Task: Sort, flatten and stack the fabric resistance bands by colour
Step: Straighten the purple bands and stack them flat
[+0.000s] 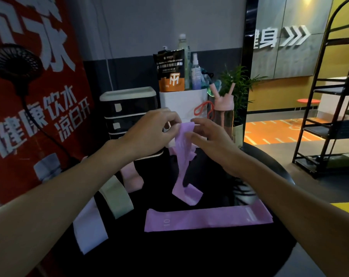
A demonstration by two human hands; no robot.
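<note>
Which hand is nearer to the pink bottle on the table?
Right. The right hand is just in front of the pink bottle; the left hand is farther left, across the purple band that both pinch.

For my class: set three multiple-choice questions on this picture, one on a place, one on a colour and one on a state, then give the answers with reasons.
1. Where on the black table does the flattened purple band lie?
A nearest the person
B farthest back
C far left

2. What colour is the raised band?
A green
B purple
C white

3. How is the raised band?
A spread flat
B rolled tight
C hanging, twisted

Answers:
1 A: it lies along the table's near side.
2 B: it matches the flattened purple band.
3 C: the left hand and right hand pinch its top and the rest dangles, twisted.
</note>
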